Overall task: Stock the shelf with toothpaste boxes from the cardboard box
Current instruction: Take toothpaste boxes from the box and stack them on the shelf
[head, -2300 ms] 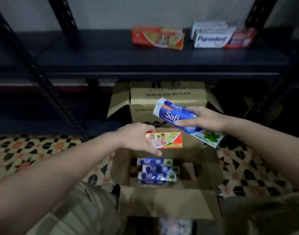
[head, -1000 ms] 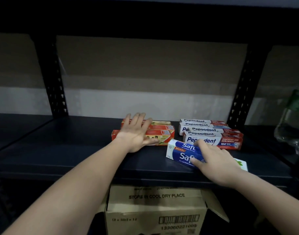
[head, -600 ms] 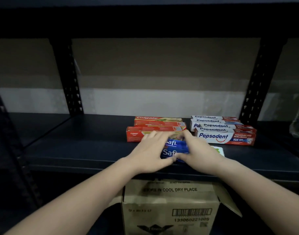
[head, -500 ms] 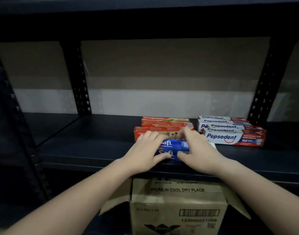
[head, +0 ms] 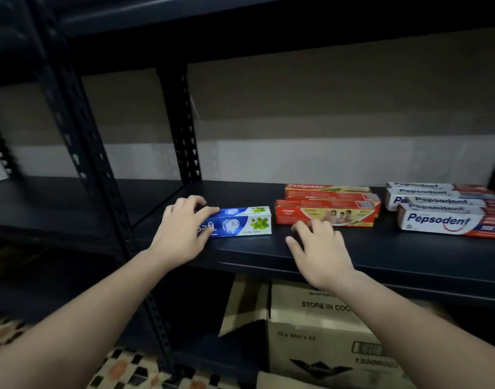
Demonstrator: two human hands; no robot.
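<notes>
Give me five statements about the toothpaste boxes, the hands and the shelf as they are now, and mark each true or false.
1. The left hand grips the blue Safi box at its left end. True.
2. The Safi box lies to the right of the Pepsodent boxes. False: it lies left of the Colgate boxes, farthest from the Pepsodent ones.
3. The right hand holds a Colgate box in the air. False: it holds nothing, and its fingers are near the front Colgate box.
4. The cardboard box stands below the shelf. True.
5. All the boxes stand upright. False: all lie flat.
</notes>
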